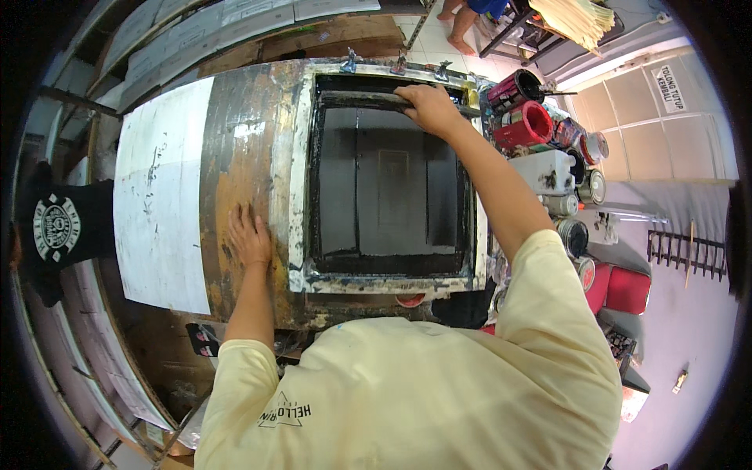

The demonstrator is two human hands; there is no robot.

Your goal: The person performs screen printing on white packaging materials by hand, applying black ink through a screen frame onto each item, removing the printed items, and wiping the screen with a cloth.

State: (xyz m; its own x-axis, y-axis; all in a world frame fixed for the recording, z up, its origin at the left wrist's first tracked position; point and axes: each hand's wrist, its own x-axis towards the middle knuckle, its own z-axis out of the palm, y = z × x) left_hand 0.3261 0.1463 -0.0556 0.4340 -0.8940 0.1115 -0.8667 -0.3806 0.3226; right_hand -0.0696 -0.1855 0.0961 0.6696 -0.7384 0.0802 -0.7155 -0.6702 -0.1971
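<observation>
A screen printing frame [299, 196] with a pale, ink-stained wooden border lies flat on the worktable, its mesh [392, 188] dark with ink. My right hand [427, 108] reaches to the frame's far end and is closed over a dark squeegee [356, 97] lying across it. Part of the squeegee is hidden under the fingers. My left hand [251, 237] rests on the stained wooden tabletop [243, 168] left of the frame, fingers stretched out, holding nothing. Further left, a white sheet or board [163, 200] covers the table's end.
Several ink cans, including a red one [536, 121], and a white jug [544, 171] crowd the right side. Metal clamps [399, 63] stand behind the frame. Black printed fabric [70, 223] hangs at the left end. A person's legs [462, 31] show at the far side.
</observation>
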